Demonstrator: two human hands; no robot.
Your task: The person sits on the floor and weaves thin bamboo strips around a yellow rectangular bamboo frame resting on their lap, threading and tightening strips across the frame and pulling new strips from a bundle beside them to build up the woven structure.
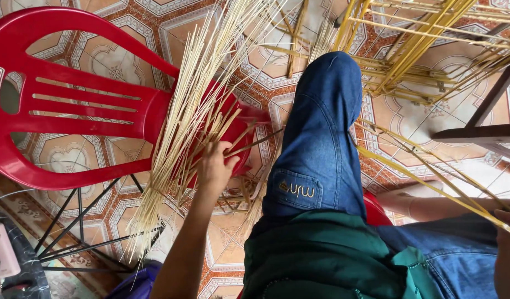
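Note:
A long bundle of pale thin cane strips (183, 111) lies across the seat of a red plastic chair (72, 105), its ends fanning out towards the floor. My left hand (213, 166) reaches into the bundle at the seat's edge, fingers curled around a few strips. At the lower right edge, my right hand (508, 249) is only partly in view. It is closed on the ends of long yellow strips (432, 185) that run up and to the left past my raised knee in blue jeans (321, 138).
A woven frame of yellow cane (410, 50) stands on the patterned tile floor (116, 61) at the top right. A dark bar (476, 133) crosses at right. A black wire stand (83, 221) sits under the chair, a pink phone (3, 249) at left.

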